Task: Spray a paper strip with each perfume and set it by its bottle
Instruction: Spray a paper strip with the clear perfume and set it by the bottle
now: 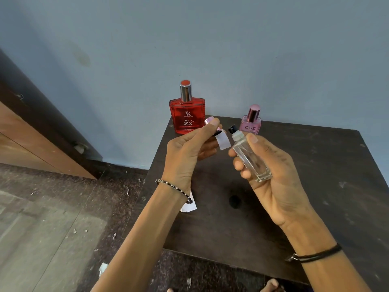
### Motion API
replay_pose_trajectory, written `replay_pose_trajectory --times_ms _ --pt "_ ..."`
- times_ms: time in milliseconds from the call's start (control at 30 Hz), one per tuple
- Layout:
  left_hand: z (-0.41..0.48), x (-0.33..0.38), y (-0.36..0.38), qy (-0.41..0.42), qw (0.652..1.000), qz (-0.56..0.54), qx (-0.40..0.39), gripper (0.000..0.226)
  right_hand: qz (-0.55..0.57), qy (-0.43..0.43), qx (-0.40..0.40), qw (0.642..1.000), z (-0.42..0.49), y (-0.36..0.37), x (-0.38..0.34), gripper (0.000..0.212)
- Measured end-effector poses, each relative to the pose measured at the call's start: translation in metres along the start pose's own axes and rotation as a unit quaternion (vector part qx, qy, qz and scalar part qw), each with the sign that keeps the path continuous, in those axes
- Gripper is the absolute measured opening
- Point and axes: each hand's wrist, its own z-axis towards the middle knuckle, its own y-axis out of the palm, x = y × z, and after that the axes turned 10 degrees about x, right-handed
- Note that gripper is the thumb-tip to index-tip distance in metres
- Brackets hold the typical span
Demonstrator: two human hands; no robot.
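Observation:
My right hand grips a clear glass perfume bottle, tilted, its black spray nozzle uncapped and pointing left. My left hand holds a small white paper strip just left of the nozzle, together with a pink cap pinched under the thumb. A red perfume bottle with a silver cap stands at the table's far left corner. A small pink perfume bottle stands to its right, behind the clear bottle.
The dark wooden table has a round hole near its middle. More white paper lies near the left edge, partly under my left wrist. A blue wall is behind; scraps litter the floor on the left.

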Motion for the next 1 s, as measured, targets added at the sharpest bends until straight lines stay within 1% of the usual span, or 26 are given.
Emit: replay_pose_trajectory --times_ms 133,233,300,400,500,567,633,700,867,1000 --pt "-0.002 0.002 0.001 -0.014 1.0 -0.009 -0.009 0.029 0.023 0.008 0.027 0.999 0.001 -0.004 -0.002 0.027" --pt "-0.002 0.003 0.001 -0.024 0.999 -0.012 -0.02 0.021 0.035 0.021 0.023 0.999 0.001 -0.007 -0.003 0.031" --pt "-0.003 0.003 0.002 -0.028 0.999 -0.015 -0.03 0.016 0.028 0.025 0.014 0.999 0.001 -0.008 -0.003 0.03" --pt "-0.004 0.002 0.002 -0.025 0.999 -0.011 -0.036 0.015 -0.018 0.001 0.011 1.0 0.003 -0.007 -0.001 0.029" --pt "-0.005 0.002 0.002 -0.029 0.999 -0.01 -0.044 0.015 -0.11 -0.069 0.021 0.991 0.003 -0.008 0.003 0.032" --pt "-0.006 0.002 0.003 -0.031 0.998 -0.011 -0.05 0.016 -0.202 -0.126 0.042 0.97 0.002 -0.009 0.006 0.029" --pt "-0.007 0.001 0.004 -0.035 0.998 -0.014 -0.051 0.017 -0.319 -0.195 0.059 0.925 0.0 -0.01 0.011 0.026" --pt "-0.008 0.0 0.004 -0.047 0.997 -0.022 -0.054 0.017 -0.394 -0.247 0.069 0.883 -0.001 -0.009 0.016 0.029" --pt "-0.01 0.003 0.003 -0.072 0.994 -0.04 -0.074 0.02 -0.472 -0.325 0.076 0.816 0.001 -0.005 0.02 0.034" --pt "-0.011 0.004 0.002 -0.086 0.991 -0.051 -0.084 0.021 -0.5 -0.354 0.074 0.787 0.002 -0.004 0.02 0.036"
